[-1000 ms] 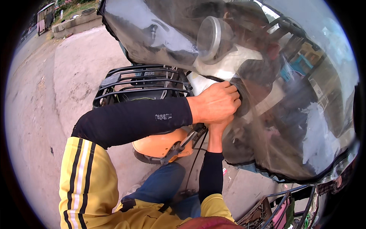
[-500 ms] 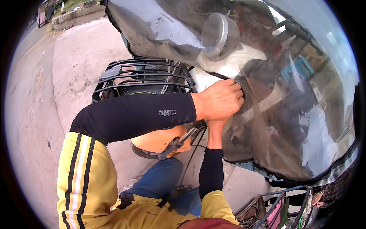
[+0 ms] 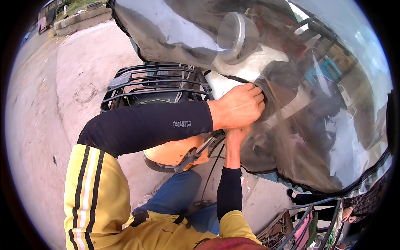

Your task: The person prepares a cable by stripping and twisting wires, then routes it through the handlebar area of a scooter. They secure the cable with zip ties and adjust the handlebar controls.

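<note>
A large clear, smoky plastic cover (image 3: 304, 137) with black edging spreads over the front of a vehicle. My left hand (image 3: 237, 105) is a fist with its fingers curled over the cover's dark edge, beside a white body panel (image 3: 223, 84). Right below it, and partly covered by it, is my right hand (image 3: 237, 135), its knuckles bent. The left hand hides the right fingertips and whatever they grip. Through the plastic shows a round, clear-fronted lamp or dial (image 3: 231, 36).
A black metal rack (image 3: 156, 85) juts out left of the cover. Beneath my left forearm is an orange fender (image 3: 177, 152) over a wheel. A metal-framed cart (image 3: 306, 227) holding mixed items stands at lower right, with another person's hand (image 3: 348, 214) near it.
My right hand and forearm have shifted slightly toward me. The left hand keeps nearly the same place at the cover's edge.
</note>
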### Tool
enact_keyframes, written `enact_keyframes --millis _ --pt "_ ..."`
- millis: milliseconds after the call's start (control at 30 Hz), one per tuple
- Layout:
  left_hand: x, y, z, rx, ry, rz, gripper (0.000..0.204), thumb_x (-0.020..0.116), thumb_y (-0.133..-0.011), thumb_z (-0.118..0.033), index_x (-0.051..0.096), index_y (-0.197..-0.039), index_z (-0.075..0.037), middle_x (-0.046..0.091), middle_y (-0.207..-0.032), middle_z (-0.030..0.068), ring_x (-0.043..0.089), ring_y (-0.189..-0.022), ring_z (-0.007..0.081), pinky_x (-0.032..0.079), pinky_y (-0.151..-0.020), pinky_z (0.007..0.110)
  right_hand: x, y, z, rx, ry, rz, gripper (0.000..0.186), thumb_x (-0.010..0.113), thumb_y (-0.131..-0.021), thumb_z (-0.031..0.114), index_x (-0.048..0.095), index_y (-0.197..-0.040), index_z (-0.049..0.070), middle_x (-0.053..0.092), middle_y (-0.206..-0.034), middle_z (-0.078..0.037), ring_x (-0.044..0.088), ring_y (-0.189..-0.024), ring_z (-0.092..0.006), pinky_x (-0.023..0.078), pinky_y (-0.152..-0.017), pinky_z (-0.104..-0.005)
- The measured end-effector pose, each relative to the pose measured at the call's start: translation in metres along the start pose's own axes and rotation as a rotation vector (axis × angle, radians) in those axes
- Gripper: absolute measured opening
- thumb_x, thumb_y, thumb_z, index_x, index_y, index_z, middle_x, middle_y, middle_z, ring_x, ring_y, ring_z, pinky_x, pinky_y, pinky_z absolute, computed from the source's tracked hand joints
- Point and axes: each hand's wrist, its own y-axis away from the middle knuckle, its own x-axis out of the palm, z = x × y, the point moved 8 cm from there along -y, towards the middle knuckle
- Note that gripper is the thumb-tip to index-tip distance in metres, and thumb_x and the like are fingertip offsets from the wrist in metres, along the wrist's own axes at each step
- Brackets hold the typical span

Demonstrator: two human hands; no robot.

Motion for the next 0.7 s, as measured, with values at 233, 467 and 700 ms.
enact_keyframes --millis 233,467,700 --pt "0.002 0.0 0.0 -0.004 0.024 0.043 0.035 0.072 -0.071 -0.022 0.072 -0.098 0.001 0.072 -0.112 0.0122 0.065 -0.11 0.0253 0.049 -0.093 0.035 -0.01 -0.022 -0.01 -0.049 0.05 0.157 0.019 0.067 -0.103 0.014 0.069 -0.096 -0.004 0.072 -0.094 0.0 0.06 -0.09 -0.0084 0.048 -0.078 -0.0266" --pt "-0.009 -0.002 -0.005 0.053 -0.047 -0.075 0.019 0.07 -0.071 -0.021 0.071 -0.081 -0.005 0.068 -0.088 0.0056 0.064 -0.093 0.0223 0.048 -0.082 0.033 -0.016 0.037 -0.041 -0.039 0.136 0.056 0.022 0.066 -0.103 0.012 0.067 -0.094 -0.009 0.07 -0.076 -0.013 0.064 -0.072 -0.0141 0.047 -0.065 -0.0325" --pt "0.007 0.002 -0.002 0.007 -0.026 0.072 0.036 0.07 -0.072 -0.021 0.072 -0.099 0.001 0.073 -0.114 0.0137 0.066 -0.112 0.0265 0.05 -0.096 0.035 0.0 0.018 -0.019 -0.513 0.339 -0.016 0.02 0.075 -0.092 0.006 0.063 -0.084 -0.008 0.067 -0.07 -0.007 0.056 -0.072 -0.0107 0.046 -0.063 -0.0351"
